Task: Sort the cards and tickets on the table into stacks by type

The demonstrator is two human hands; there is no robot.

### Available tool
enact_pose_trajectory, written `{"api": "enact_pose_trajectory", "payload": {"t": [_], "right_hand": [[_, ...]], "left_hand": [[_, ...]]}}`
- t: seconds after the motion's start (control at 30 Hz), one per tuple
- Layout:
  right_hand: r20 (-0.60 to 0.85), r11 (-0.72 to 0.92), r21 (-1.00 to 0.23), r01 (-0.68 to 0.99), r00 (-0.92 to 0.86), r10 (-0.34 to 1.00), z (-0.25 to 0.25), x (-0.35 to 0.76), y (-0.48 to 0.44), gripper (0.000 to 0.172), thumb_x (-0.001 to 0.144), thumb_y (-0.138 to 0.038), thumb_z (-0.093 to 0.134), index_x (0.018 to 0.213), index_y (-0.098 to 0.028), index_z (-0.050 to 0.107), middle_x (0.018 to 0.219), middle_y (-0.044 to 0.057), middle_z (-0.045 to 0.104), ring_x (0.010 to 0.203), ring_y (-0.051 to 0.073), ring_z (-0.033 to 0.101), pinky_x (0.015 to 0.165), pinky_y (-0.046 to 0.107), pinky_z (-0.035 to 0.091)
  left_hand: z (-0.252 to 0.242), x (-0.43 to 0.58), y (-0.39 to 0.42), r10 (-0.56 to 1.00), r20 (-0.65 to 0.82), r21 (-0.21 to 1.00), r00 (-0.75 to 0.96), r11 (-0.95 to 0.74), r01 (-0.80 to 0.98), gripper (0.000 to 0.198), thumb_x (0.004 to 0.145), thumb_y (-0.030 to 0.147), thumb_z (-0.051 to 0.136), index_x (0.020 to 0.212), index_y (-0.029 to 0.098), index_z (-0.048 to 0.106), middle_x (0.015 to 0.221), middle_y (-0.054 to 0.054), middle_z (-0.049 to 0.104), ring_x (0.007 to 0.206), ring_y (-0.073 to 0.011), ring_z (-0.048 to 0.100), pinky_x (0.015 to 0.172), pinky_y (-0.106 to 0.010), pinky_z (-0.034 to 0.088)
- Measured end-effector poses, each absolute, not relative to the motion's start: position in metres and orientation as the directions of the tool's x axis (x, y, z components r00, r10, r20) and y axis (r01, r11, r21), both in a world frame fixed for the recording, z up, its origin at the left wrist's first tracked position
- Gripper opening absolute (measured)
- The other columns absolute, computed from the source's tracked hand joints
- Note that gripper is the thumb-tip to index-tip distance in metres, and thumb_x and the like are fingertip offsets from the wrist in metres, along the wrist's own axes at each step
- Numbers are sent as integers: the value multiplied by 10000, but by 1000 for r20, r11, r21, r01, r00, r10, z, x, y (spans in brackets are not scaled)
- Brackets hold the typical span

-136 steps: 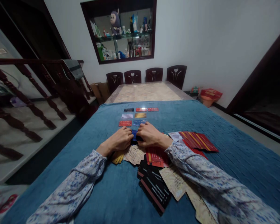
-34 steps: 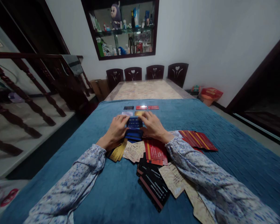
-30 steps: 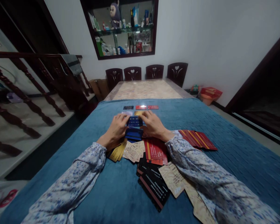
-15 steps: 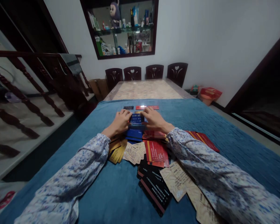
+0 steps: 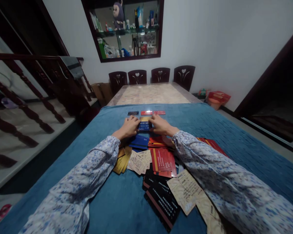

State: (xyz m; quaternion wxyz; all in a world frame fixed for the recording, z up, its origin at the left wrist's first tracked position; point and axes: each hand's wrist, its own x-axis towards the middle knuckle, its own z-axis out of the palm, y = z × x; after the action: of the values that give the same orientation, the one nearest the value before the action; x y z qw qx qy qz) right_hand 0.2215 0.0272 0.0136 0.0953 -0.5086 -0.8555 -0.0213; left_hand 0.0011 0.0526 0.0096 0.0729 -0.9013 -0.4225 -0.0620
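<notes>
A blue card with pale print lies between my hands, just in front of a gold card. My left hand has its fingers bent on the blue card's left edge. On its right edge are the fingers of my right hand. Beyond them, a dark card and two red cards form a row. Nearer to me lie blue cards, gold cards, cream cards, red cards and black cards, overlapping.
A blue cloth covers the near part of the table. More cream cards lie under my right forearm, and red cards to its right. The bare tabletop and chairs stand beyond.
The blue card between my hands has moved slightly toward me, and more of the gold card behind it shows. My right hand no longer covers part of the red row. The view has shifted slightly.
</notes>
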Motion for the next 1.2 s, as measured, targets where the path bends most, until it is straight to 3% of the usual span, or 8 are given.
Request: {"api": "enact_pose_trajectory", "payload": {"t": [0.33,0.7,1.03,1.2], "right_hand": [[107,460,-79,885,-451,886,3,224,43,324,865,-286,750,1146,-129,713,1237,183,633,1121,290,628,900,345,516],[18,428,-103,898,-428,903,1,221,49,378,869,-307,744,1197,-119,725,1269,198,647,1139,308,649,937,322,515],[-1,441,-80,894,-443,897,0,222,52,381,869,-295,757,1207,-120,731,1264,189,676,1136,280,668,928,269,504],[17,441,-84,893,-442,897,-2,223,54,355,867,-306,762,1178,-136,744,1228,167,704,1122,269,675,910,258,500]], "left_hand": [[-3,8,71,769,113,-66,630,-626,777,399,795,172,665,1192,217,677,1245,-156,639,1235,-380,487,983,-558,420],[10,20,65,824,-99,-136,558,-567,812,459,856,199,589,1313,184,623,1368,-191,589,1346,-392,438,1062,-579,386],[13,24,62,849,-125,-124,514,-528,840,468,866,205,592,1332,201,637,1355,-198,581,1364,-408,430,1096,-629,367],[10,23,67,850,-117,-132,513,-526,840,407,853,222,607,1253,189,676,1343,-194,586,1348,-414,447,1105,-624,365]]}}
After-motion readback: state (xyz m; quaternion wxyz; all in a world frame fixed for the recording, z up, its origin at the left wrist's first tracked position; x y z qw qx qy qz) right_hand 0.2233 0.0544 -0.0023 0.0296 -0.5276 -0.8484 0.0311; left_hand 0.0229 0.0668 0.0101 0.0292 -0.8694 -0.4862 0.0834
